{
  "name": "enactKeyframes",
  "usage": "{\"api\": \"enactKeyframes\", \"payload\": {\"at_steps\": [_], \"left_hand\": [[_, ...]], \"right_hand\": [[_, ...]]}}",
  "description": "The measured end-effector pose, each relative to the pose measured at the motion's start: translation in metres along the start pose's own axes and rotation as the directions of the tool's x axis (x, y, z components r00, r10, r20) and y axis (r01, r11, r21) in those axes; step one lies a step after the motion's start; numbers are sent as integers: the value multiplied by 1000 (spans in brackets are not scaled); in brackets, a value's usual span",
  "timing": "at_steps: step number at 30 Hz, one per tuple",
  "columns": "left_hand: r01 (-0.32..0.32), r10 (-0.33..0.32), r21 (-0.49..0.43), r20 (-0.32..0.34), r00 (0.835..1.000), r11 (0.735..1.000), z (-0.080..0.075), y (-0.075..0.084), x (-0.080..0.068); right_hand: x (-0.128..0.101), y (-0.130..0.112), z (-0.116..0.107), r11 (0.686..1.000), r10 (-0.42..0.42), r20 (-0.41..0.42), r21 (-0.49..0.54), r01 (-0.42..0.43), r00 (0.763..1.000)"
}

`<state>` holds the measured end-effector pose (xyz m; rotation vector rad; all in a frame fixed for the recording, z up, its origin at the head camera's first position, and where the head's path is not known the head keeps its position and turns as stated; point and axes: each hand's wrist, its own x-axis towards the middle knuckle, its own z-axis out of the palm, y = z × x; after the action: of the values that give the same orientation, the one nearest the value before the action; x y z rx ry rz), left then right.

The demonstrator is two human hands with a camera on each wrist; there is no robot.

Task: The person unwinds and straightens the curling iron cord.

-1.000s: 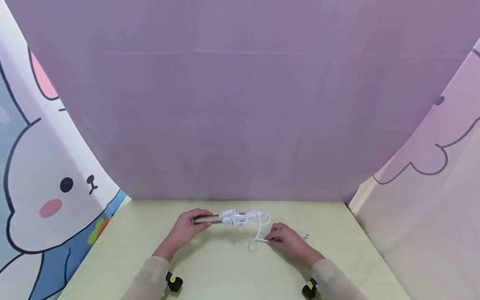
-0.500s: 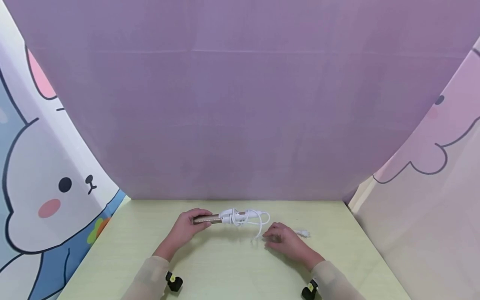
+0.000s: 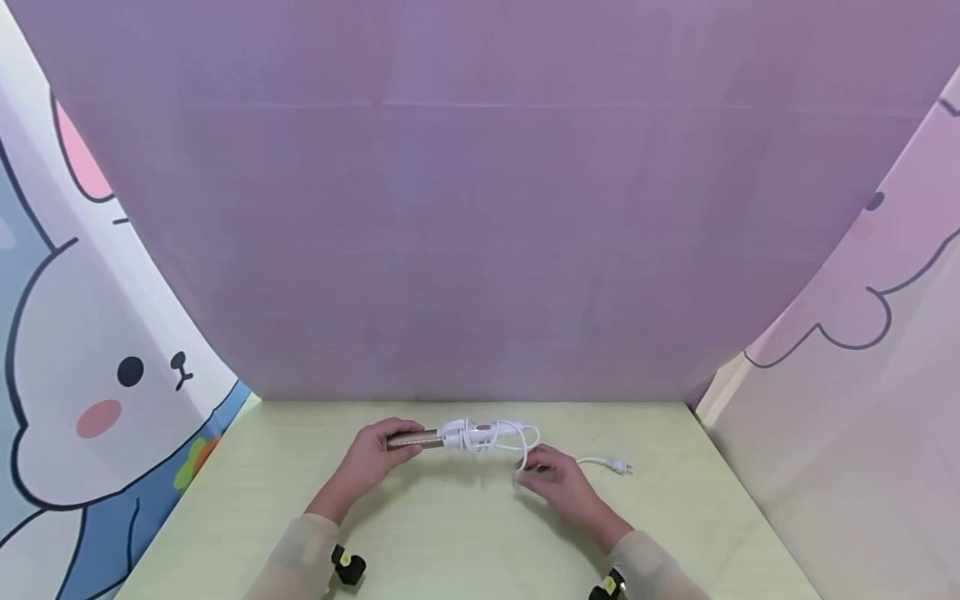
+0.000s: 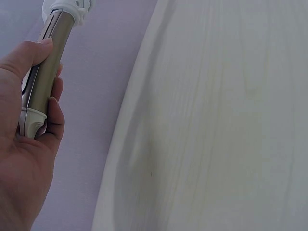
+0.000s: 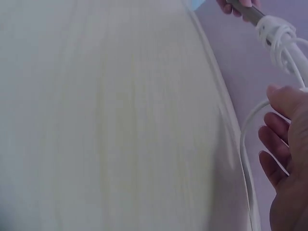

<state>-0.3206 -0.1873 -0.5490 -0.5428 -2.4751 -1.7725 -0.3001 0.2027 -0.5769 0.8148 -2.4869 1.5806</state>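
Note:
My left hand (image 3: 366,463) grips the gold barrel of a curling iron (image 3: 420,438), held level above the table with its white handle pointing right. In the left wrist view the fingers and thumb wrap the barrel (image 4: 49,72) near its pale tip. A white power cord (image 3: 537,437) is wound around the handle and loops off its end. My right hand (image 3: 570,487) pinches the cord just below that loop; the exact contact is partly hidden. From behind this hand the cord runs out to a white plug (image 3: 621,467). In the right wrist view cord (image 5: 244,149) hangs beside the curled fingers.
Pale wood-grain table (image 3: 450,542) lies under both hands. A purple backdrop (image 3: 480,250) rises at its far edge. Cartoon-printed curtains flank it on the left (image 3: 67,333) and right (image 3: 862,433). Small black devices (image 3: 348,565) sit at both wrists.
My right hand has loosened on the cord, slid slightly left toward the handle and taken the cord closer to it. More cord and the plug now show to its right. My left hand stays put.

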Motion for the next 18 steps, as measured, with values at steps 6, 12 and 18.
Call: {"api": "enactKeyframes", "payload": {"at_steps": [6, 12, 18], "left_hand": [[-1, 1, 2, -9, 1000, 1000, 1, 0, -1], [-1, 2, 26, -19, 1000, 1000, 1, 0, -3], [-11, 11, 37, 4, 1000, 999, 1, 0, -3]], "right_hand": [[-4, -7, 4, 994, 55, 24, 90, -57, 998], [-8, -20, 0, 997, -14, -30, 80, 16, 999], [-2, -26, -12, 994, -109, -143, -41, 104, 984]]}}
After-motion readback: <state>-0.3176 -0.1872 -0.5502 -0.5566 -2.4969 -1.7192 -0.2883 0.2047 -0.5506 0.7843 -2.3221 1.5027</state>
